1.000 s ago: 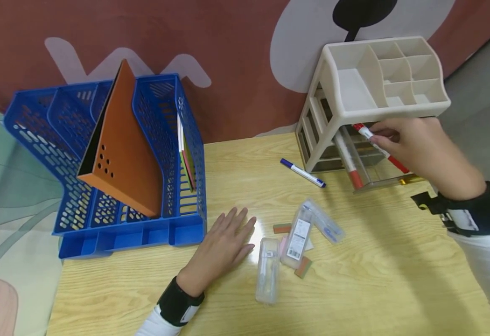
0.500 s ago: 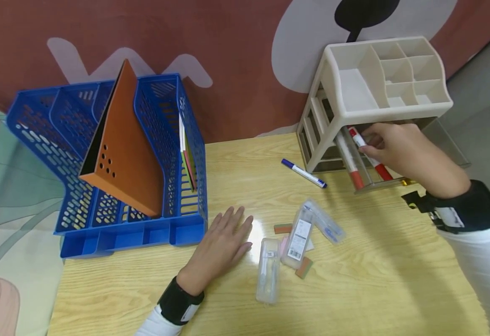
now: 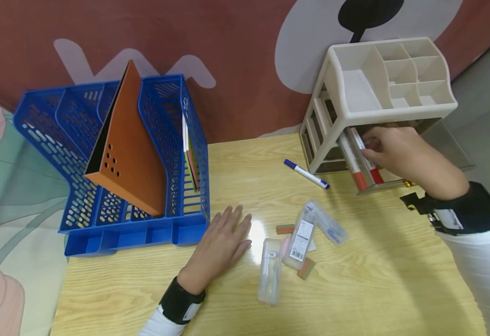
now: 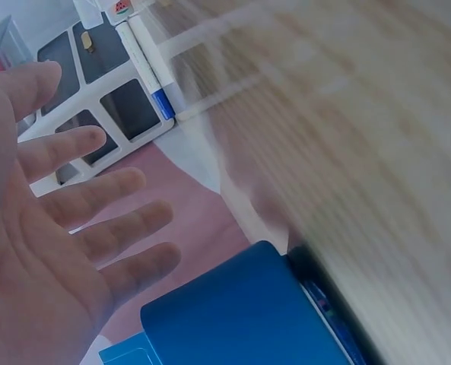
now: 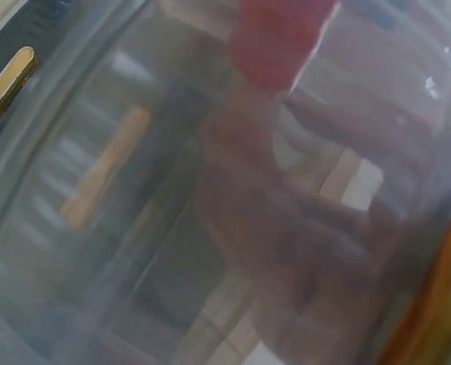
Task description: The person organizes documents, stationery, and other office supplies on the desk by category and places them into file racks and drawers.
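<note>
1. Behind the wooden desk [image 3: 354, 289] I saw a brown wall mural; the blue file rack [image 3: 115, 154] stood at the left with an orange folder [image 3: 131, 154] inside.
2. My left hand [image 3: 224, 242] lay flat, fingers spread, holding nothing.
3. Clear pen cases [image 3: 299, 240], erasers and a blue marker [image 3: 305, 173] looked unsorted.
4. My right hand [image 3: 400, 154] pinched a red marker [image 3: 364, 156] inside the beige organizer's [image 3: 379, 93] open drawer [image 3: 368, 179], beside another; not yet released, I judged.

A blue perforated file rack [image 3: 161, 140] holds an orange folder [image 3: 129, 154]; the organiser [image 3: 379, 88] is beige.
</note>
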Action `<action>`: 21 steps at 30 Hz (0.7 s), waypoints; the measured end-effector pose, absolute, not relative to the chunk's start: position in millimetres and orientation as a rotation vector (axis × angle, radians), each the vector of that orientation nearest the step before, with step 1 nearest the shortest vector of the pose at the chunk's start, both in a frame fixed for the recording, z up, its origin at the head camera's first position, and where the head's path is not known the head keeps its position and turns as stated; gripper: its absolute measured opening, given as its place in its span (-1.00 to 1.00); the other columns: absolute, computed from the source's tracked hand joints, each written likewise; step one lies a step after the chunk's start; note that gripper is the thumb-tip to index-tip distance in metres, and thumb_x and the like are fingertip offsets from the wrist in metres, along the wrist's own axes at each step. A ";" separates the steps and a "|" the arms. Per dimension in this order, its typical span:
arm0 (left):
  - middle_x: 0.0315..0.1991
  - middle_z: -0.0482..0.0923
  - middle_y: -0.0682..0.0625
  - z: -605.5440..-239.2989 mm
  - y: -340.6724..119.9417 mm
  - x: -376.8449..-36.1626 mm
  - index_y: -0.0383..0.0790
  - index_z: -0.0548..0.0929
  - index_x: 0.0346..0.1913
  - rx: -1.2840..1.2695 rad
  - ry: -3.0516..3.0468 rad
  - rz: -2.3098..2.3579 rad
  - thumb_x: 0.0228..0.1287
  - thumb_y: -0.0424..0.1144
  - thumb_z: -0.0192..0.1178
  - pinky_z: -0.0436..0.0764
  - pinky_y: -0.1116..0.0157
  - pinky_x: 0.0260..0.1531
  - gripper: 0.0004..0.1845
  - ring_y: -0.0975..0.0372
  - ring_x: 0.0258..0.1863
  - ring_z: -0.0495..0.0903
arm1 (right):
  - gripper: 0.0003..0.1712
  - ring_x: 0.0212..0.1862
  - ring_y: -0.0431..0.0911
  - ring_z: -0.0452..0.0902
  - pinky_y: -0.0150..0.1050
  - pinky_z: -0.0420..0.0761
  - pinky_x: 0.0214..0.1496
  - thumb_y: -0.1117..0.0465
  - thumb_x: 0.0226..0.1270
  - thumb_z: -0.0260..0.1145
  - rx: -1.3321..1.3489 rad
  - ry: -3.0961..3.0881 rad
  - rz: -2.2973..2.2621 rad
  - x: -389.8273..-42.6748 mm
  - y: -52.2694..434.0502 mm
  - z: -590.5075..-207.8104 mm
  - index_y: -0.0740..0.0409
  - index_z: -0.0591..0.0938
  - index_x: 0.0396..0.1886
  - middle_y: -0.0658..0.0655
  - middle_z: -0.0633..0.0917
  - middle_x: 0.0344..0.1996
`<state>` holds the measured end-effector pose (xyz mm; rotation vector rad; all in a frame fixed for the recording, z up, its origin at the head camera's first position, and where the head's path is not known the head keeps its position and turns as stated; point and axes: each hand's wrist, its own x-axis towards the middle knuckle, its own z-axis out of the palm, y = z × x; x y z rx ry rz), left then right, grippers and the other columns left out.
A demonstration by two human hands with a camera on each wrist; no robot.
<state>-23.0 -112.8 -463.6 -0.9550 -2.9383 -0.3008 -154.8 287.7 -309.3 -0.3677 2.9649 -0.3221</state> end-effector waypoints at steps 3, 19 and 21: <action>0.52 0.35 -0.24 -463.0 -113.5 -23.4 -0.11 0.46 0.49 -0.952 -2.933 -0.300 0.53 0.10 0.13 0.41 -0.15 0.43 -0.39 -0.16 0.49 0.36 | -0.57 -0.15 0.30 0.73 0.29 0.64 -0.05 0.22 0.47 0.31 -0.374 2.963 -0.313 -150.9 287.8 -307.2 0.52 0.57 0.11 0.48 0.75 -0.18; 0.50 0.37 -0.27 -460.3 -113.1 -30.1 -0.16 0.46 0.48 -0.920 -2.888 -0.317 0.51 0.05 0.18 0.43 -0.16 0.41 -0.39 -0.19 0.48 0.37 | -0.63 -0.49 0.11 0.61 0.09 0.55 -0.60 0.17 0.42 0.17 -0.812 3.553 -0.268 -59.9 251.9 -274.6 0.43 0.66 -0.08 0.36 0.70 -0.31; 0.50 0.36 -0.27 -459.5 -112.5 -31.2 -0.16 0.45 0.49 -0.920 -2.887 -0.320 0.52 0.05 0.17 0.43 -0.16 0.42 -0.39 -0.19 0.49 0.36 | -0.55 -0.52 0.08 0.60 0.05 0.54 -0.64 0.09 0.48 0.08 -0.893 3.576 -0.305 -53.9 245.9 -275.9 0.42 0.68 -0.11 0.33 0.70 -0.35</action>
